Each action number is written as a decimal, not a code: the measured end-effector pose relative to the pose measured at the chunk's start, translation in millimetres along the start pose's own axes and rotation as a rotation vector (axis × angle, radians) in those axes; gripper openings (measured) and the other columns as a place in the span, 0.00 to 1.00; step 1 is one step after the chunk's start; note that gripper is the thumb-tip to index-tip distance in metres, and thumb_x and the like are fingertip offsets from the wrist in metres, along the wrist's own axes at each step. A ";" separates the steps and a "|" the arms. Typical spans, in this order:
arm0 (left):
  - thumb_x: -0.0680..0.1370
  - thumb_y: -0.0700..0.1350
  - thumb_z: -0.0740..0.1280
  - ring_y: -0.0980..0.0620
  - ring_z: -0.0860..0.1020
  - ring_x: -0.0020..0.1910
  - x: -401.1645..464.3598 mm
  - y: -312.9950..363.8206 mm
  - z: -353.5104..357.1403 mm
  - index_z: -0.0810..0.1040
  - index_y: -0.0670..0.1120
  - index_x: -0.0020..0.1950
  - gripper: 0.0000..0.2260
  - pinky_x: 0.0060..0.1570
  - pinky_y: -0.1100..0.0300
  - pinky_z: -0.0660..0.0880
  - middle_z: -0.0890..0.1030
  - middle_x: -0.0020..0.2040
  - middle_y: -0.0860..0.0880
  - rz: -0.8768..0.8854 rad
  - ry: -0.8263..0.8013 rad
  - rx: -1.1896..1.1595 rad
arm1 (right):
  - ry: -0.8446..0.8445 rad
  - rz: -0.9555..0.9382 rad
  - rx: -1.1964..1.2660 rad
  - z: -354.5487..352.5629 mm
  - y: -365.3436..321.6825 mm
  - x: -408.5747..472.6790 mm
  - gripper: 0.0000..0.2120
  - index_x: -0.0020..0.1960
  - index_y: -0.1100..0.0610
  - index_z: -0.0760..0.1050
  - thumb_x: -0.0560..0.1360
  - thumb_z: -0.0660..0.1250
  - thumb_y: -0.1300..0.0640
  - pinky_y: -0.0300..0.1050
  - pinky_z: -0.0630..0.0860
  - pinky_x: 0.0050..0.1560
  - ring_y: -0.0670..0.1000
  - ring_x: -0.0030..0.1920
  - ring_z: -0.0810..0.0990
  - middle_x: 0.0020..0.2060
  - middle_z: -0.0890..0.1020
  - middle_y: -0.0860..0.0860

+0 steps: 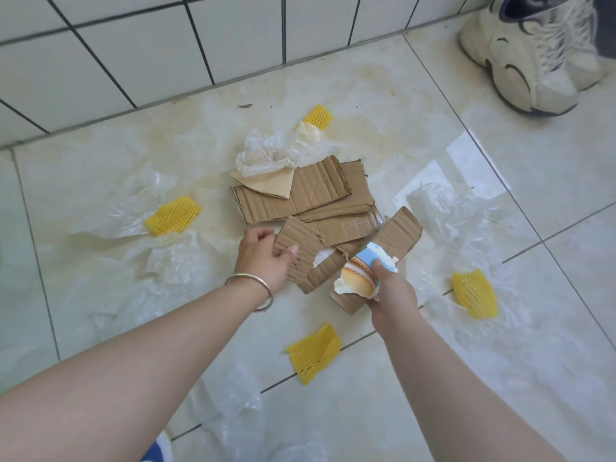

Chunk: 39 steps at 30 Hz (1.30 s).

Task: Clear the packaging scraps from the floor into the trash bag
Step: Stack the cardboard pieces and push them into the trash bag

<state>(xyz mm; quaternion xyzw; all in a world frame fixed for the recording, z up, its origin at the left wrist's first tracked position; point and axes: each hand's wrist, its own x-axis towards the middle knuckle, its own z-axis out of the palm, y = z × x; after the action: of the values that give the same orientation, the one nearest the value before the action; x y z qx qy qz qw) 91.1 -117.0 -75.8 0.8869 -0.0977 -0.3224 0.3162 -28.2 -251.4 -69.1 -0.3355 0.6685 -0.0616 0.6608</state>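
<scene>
1. My left hand (263,258) pinches a small torn brown cardboard piece (296,248) at the near edge of the brown cardboard pile (300,198) on the pale tiled floor (500,211).
2. My right hand (390,291) grips a long cardboard strip with a torn blue picture label (366,265); the strip points up and right.
3. Yellow foam nets (173,215) and thin clear plastic sheets (266,151) lie around the pile.

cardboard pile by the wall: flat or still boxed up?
Flat. The cardboard pile lies as torn, overlapping corrugated sheets on the floor, no standing walls. Left hand grips one loose piece.
</scene>
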 end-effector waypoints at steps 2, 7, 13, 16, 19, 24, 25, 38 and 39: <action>0.77 0.48 0.65 0.49 0.69 0.66 10.1 0.4 1.0 0.79 0.40 0.56 0.14 0.64 0.63 0.64 0.63 0.70 0.48 -0.006 -0.012 0.012 | 0.074 0.000 -0.009 9.4 5.1 -0.8 0.08 0.55 0.53 0.72 0.76 0.65 0.55 0.51 0.75 0.60 0.53 0.48 0.77 0.38 0.76 0.47; 0.77 0.51 0.64 0.50 0.72 0.63 21.5 7.5 6.3 0.78 0.41 0.57 0.16 0.62 0.61 0.66 0.64 0.70 0.49 -0.020 -0.047 0.115 | 0.150 -0.087 -0.059 22.4 16.0 -9.3 0.01 0.49 0.52 0.73 0.78 0.63 0.56 0.39 0.69 0.37 0.45 0.37 0.74 0.37 0.76 0.45; 0.75 0.51 0.66 0.44 0.77 0.56 16.1 21.7 16.3 0.81 0.44 0.51 0.12 0.57 0.55 0.73 0.81 0.54 0.43 -0.108 -0.197 0.107 | 0.127 -0.102 -0.098 32.7 18.7 -13.2 0.01 0.47 0.51 0.73 0.77 0.63 0.56 0.44 0.69 0.46 0.47 0.39 0.76 0.37 0.75 0.43; 0.74 0.50 0.68 0.45 0.79 0.54 9.5 21.2 17.8 0.80 0.46 0.48 0.09 0.56 0.56 0.74 0.83 0.50 0.45 -0.160 -0.288 -0.025 | 0.122 -0.097 -0.093 24.3 19.8 -13.2 0.02 0.49 0.52 0.74 0.77 0.63 0.57 0.45 0.72 0.48 0.51 0.45 0.77 0.37 0.77 0.45; 0.74 0.49 0.69 0.45 0.80 0.53 -5.1 20.9 24.1 0.81 0.44 0.50 0.10 0.57 0.57 0.74 0.83 0.48 0.46 -0.169 -0.350 -0.112 | 0.157 -0.112 -0.127 6.9 22.9 -19.3 0.03 0.48 0.54 0.76 0.76 0.64 0.57 0.50 0.75 0.54 0.54 0.48 0.78 0.40 0.79 0.48; 0.74 0.51 0.68 0.47 0.79 0.45 -36.6 30.5 36.7 0.80 0.45 0.47 0.10 0.45 0.59 0.75 0.82 0.44 0.46 -0.098 -0.387 -0.113 | 0.244 -0.144 -0.133 -24.5 18.2 -39.0 0.01 0.46 0.51 0.74 0.76 0.63 0.56 0.53 0.75 0.55 0.57 0.48 0.79 0.44 0.79 0.52; 0.73 0.51 0.69 0.48 0.78 0.43 -41.6 34.9 37.5 0.79 0.46 0.45 0.09 0.40 0.61 0.73 0.81 0.41 0.47 -0.080 -0.361 -0.121 | 0.257 -0.162 -0.129 -27.1 15.4 -42.2 0.01 0.47 0.51 0.74 0.76 0.63 0.55 0.54 0.76 0.56 0.57 0.48 0.79 0.45 0.79 0.52; 0.71 0.45 0.72 0.55 0.76 0.39 -106.4 65.6 -41.8 0.71 0.54 0.39 0.10 0.41 0.67 0.72 0.77 0.38 0.58 0.139 -0.077 -0.398 | 0.112 -0.461 -0.082 -12.4 -16.8 -129.8 0.07 0.40 0.49 0.72 0.77 0.64 0.54 0.56 0.77 0.56 0.59 0.49 0.80 0.41 0.79 0.50; 0.70 0.45 0.73 0.55 0.77 0.41 -115.1 63.0 -54.7 0.70 0.55 0.41 0.12 0.43 0.66 0.73 0.76 0.39 0.57 0.148 -0.044 -0.420 | 0.087 -0.483 -0.090 -7.7 -15.8 -141.8 0.07 0.40 0.49 0.73 0.77 0.64 0.54 0.58 0.77 0.57 0.59 0.50 0.81 0.42 0.79 0.50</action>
<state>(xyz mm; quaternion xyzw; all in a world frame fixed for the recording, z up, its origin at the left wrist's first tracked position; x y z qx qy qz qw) 38.7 -95.6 54.5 0.7846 -0.1002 -0.3308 0.5148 -43.6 -191.2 59.6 -0.5116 0.5989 -0.2023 0.5820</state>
